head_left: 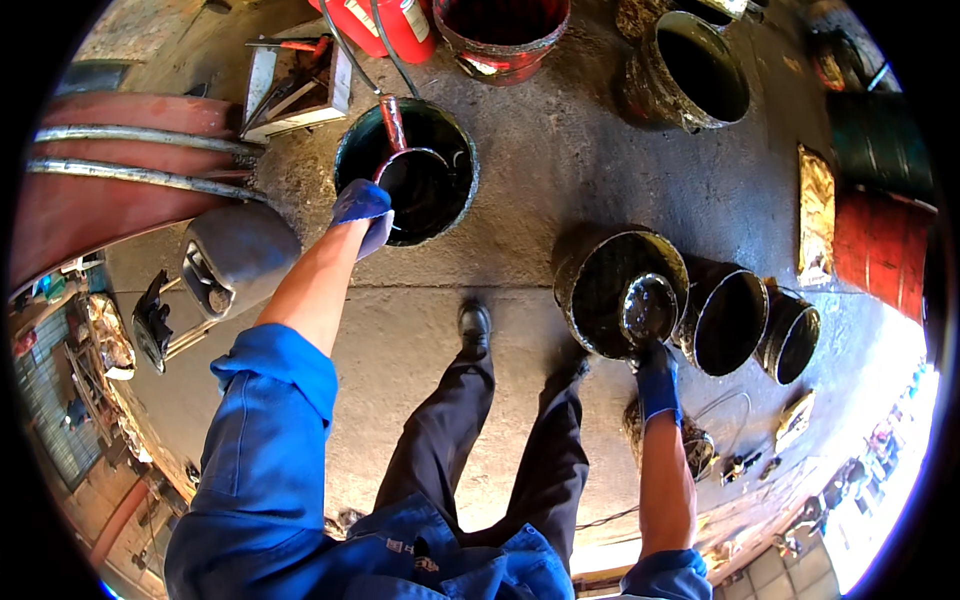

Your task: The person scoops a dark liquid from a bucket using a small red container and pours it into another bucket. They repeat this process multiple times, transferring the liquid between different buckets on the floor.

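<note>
My left hand [365, 212], in a blue glove, is closed at the near-left rim of a dark round vessel [418, 192], which sits within a large black bucket [466, 208]. Whether it is a funnel or a pan is hard to tell. A red tubular handle [393, 125], linked to dark hoses, reaches over that vessel's far edge. On the right, my gloved right hand [656, 380] grips a small, oily round container [648, 308] at its near side. It is tilted inside the mouth of a grimy bucket [585, 318], and dark wet residue coats its inside.
Two more dirty buckets [728, 322] [793, 340] stand right of the grimy one. Further off are a red bucket [505, 65], another stained bucket [700, 75] and a red drum [880, 250]. A dark jerrycan [240, 255] and a wooden tool box [300, 85] lie left.
</note>
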`<state>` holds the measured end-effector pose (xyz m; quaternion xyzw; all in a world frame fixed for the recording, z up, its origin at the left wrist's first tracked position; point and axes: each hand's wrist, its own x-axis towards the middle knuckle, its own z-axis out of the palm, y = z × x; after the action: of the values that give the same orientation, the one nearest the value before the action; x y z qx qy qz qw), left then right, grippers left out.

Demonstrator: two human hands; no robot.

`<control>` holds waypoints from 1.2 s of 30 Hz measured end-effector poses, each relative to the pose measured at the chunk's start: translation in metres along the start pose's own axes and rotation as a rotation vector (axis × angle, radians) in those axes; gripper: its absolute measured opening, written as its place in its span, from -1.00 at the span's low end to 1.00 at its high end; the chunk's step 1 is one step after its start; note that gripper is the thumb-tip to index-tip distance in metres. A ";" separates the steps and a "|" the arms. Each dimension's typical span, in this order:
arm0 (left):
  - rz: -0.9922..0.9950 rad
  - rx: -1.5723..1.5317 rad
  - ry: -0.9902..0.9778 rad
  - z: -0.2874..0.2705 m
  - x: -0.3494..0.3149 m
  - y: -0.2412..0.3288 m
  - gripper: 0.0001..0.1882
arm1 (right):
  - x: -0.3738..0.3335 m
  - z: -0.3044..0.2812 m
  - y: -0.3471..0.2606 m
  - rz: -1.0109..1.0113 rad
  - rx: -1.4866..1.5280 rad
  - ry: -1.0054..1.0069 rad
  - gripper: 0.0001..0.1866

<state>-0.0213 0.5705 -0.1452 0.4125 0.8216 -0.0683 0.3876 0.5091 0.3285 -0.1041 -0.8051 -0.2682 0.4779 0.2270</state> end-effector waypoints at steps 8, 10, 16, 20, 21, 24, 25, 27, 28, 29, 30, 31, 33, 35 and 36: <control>0.167 -0.553 -0.138 -0.002 0.001 -0.020 -0.77 | 0.002 -0.011 0.016 -0.066 -0.091 0.084 -0.79; 0.181 -0.574 -0.028 -0.024 -0.021 -0.029 -0.75 | -0.012 -0.001 -0.014 -0.074 -0.045 0.086 -0.73; 0.194 -0.393 0.174 -0.085 -0.066 -0.154 -0.91 | -0.035 -0.001 -0.061 -0.028 0.167 0.034 -0.68; -0.162 -0.562 0.084 -0.065 -0.189 -0.189 -0.84 | -0.039 -0.039 -0.074 -0.030 0.233 0.064 -0.66; -0.258 -0.706 0.022 -0.069 -0.209 -0.230 -0.85 | -0.039 -0.042 -0.072 0.018 0.245 0.052 -0.65; -0.440 -0.677 0.114 -0.063 -0.283 -0.298 -0.90 | -0.039 -0.062 -0.082 -0.012 0.329 0.030 -0.63; -0.506 -0.634 0.138 -0.058 -0.311 -0.282 -0.90 | -0.040 -0.071 -0.094 0.060 0.419 0.030 -0.63; -0.642 -0.589 0.160 -0.068 -0.342 -0.294 -0.89 | -0.025 -0.077 -0.086 0.038 0.406 0.049 -0.65; -0.692 -0.542 0.165 -0.057 -0.349 -0.280 -0.87 | -0.012 -0.088 -0.079 0.018 0.362 0.086 -0.66; -0.755 -0.570 0.204 -0.060 -0.349 -0.282 -0.87 | -0.001 -0.091 -0.081 0.007 0.377 0.090 -0.66; -0.773 -0.534 0.201 -0.048 -0.346 -0.257 -0.86 | 0.010 -0.103 -0.080 0.051 0.489 0.120 -0.67; -0.807 -0.488 0.228 -0.053 -0.361 -0.240 -0.86 | 0.012 -0.103 -0.089 0.107 0.612 0.120 -0.69; -0.789 -0.589 0.220 -0.053 -0.344 -0.256 -0.86 | 0.021 -0.112 -0.104 0.079 0.510 0.119 -0.72; -0.757 -0.707 0.205 -0.058 -0.291 -0.260 -0.87 | 0.029 -0.107 -0.122 0.075 0.590 0.138 -0.73; -0.706 -0.680 0.166 -0.071 -0.289 -0.272 -0.81 | 0.008 -0.108 -0.158 0.094 0.472 0.157 -0.75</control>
<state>-0.1573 0.2434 0.0481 -0.0366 0.9149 0.1095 0.3869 0.5745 0.4410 0.0360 -0.7760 -0.0931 0.4733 0.4064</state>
